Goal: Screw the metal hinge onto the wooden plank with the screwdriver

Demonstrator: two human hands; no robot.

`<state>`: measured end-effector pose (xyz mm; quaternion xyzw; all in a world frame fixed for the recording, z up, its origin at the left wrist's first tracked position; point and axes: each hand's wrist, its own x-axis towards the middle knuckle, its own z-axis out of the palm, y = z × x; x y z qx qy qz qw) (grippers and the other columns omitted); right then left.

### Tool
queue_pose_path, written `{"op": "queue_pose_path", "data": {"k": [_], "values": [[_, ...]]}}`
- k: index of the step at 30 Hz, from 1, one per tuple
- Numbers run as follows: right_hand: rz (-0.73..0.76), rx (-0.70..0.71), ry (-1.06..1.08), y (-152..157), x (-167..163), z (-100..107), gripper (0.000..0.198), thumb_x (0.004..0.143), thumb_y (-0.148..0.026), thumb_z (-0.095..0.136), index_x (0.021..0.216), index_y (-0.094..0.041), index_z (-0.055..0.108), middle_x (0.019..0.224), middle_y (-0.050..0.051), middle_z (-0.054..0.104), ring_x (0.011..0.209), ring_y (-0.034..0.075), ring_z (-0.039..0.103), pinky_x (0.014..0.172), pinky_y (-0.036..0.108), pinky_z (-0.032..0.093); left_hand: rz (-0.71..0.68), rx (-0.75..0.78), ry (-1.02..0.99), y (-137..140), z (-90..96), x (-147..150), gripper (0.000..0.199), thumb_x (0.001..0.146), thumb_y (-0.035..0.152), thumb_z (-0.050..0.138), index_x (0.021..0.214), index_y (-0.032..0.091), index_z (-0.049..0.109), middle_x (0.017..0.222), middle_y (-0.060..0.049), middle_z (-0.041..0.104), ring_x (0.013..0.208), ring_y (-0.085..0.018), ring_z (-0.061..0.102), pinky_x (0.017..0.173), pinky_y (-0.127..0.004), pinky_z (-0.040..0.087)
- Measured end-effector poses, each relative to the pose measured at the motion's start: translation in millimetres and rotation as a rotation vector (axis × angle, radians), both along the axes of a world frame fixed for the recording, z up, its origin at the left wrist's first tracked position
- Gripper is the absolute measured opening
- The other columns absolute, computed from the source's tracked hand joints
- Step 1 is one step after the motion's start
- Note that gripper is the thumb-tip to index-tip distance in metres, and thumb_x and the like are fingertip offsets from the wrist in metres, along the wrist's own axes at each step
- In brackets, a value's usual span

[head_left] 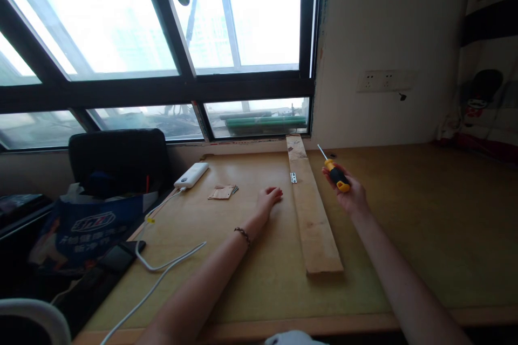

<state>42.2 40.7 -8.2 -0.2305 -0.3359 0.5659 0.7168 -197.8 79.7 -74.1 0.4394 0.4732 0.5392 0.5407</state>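
In my right hand (pixel 353 194) is a yellow and black screwdriver (pixel 337 175), its metal shaft tilted up and to the left, clear of the wood. My left hand (pixel 270 198) rests low over the table, left of the plank and apart from it. Its fingers are curled together; whatever they may hold is too small to make out. Between the hands lies a long wooden plank (pixel 315 215), running away from me towards the window. A small silver hinge (pixel 293 177) sits at the plank's left edge, nearer its far end.
On the table (pixel 251 275), small wooden pieces (pixel 220 192) with metal bits lie left of my hand. Beyond them is a white power bank (pixel 191 174) with a white cable (pixel 162 267) trailing to the front edge. A chair (pixel 119 153) and blue bag (pixel 93 226) stand at left.
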Motion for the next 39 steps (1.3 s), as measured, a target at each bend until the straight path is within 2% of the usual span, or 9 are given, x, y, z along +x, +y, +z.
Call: {"op": "queue_pose_path", "data": {"k": [3,6,9,12,14,15,18,22,39], "values": [[0.094,0.080,-0.062,8,3,30,0.035,0.063,-0.013,0.060,0.098,-0.017,0.060,0.099,0.006,0.065,0.093,0.018,0.062,0.086,0.032,0.050,-0.047,-0.184,-0.327,23,4.9,15,0.013,0.073,0.024,0.061,0.075,0.012,0.056,0.076,-0.010,0.063,0.072,-0.015,0.063,0.076,-0.030,0.051],[0.044,0.137,-0.123,25,0,62,0.040,0.059,-0.012,0.067,0.097,-0.022,0.059,0.089,0.000,0.065,0.083,0.013,0.063,0.083,0.029,0.051,-0.144,-0.274,-0.468,41,7.6,27,0.016,0.074,0.025,0.061,0.078,0.011,0.056,0.077,-0.011,0.064,0.072,-0.015,0.064,0.076,-0.028,0.052],[-0.179,0.124,-0.209,43,-4,88,0.030,0.060,-0.025,0.072,0.087,-0.021,0.059,0.067,-0.005,0.061,0.057,0.008,0.058,0.063,0.024,0.054,-0.275,-0.216,-0.471,50,4.7,36,0.019,0.072,0.023,0.063,0.084,0.009,0.058,0.083,-0.012,0.065,0.075,-0.015,0.064,0.076,-0.026,0.051],[-0.570,0.104,-0.456,56,-9,101,0.030,0.063,-0.042,0.069,0.075,-0.016,0.058,0.050,-0.005,0.053,0.039,0.008,0.048,0.040,0.020,0.044,-0.322,-0.161,-0.375,52,-0.3,41,0.023,0.069,0.024,0.067,0.085,0.009,0.058,0.085,-0.013,0.065,0.074,-0.016,0.064,0.072,-0.027,0.051],[-0.732,0.110,-0.688,60,-14,102,0.036,0.065,-0.050,0.064,0.069,-0.014,0.057,0.048,-0.003,0.053,0.035,0.009,0.046,0.036,0.020,0.038,-0.288,-0.149,-0.325,52,-3.0,44,0.024,0.069,0.027,0.066,0.084,0.010,0.057,0.083,-0.013,0.066,0.071,-0.017,0.064,0.067,-0.027,0.052],[-0.756,0.115,-0.790,62,-17,100,0.039,0.066,-0.052,0.061,0.068,-0.014,0.057,0.048,-0.001,0.054,0.035,0.010,0.047,0.036,0.021,0.038,-0.263,-0.139,-0.312,52,-4.2,45,0.024,0.069,0.028,0.066,0.084,0.010,0.057,0.082,-0.012,0.066,0.070,-0.017,0.064,0.064,-0.027,0.052],[-0.701,0.124,-1.000,68,-27,92,0.045,0.069,-0.058,0.055,0.067,-0.013,0.058,0.049,0.002,0.057,0.039,0.013,0.052,0.040,0.023,0.039,-0.201,-0.104,-0.286,55,-7.2,50,0.024,0.070,0.031,0.063,0.082,0.011,0.057,0.079,-0.010,0.066,0.068,-0.016,0.064,0.062,-0.025,0.052],[-0.654,0.132,-1.163,78,-36,79,0.047,0.069,-0.061,0.053,0.063,-0.014,0.058,0.048,0.004,0.058,0.048,0.017,0.058,0.046,0.024,0.041,-0.170,-0.099,-0.241,60,-11.1,54,0.025,0.069,0.033,0.064,0.081,0.011,0.058,0.074,-0.008,0.066,0.065,-0.015,0.064,0.060,-0.024,0.051],[-0.528,0.036,-1.110,87,-45,62,0.042,0.070,-0.056,0.055,0.065,-0.015,0.055,0.046,0.001,0.055,0.038,0.013,0.054,0.039,0.022,0.041,-0.231,-0.144,-0.222,64,-14.7,55,0.018,0.073,0.029,0.060,0.077,0.011,0.059,0.069,-0.005,0.064,0.060,-0.014,0.061,0.059,-0.026,0.051]]}}
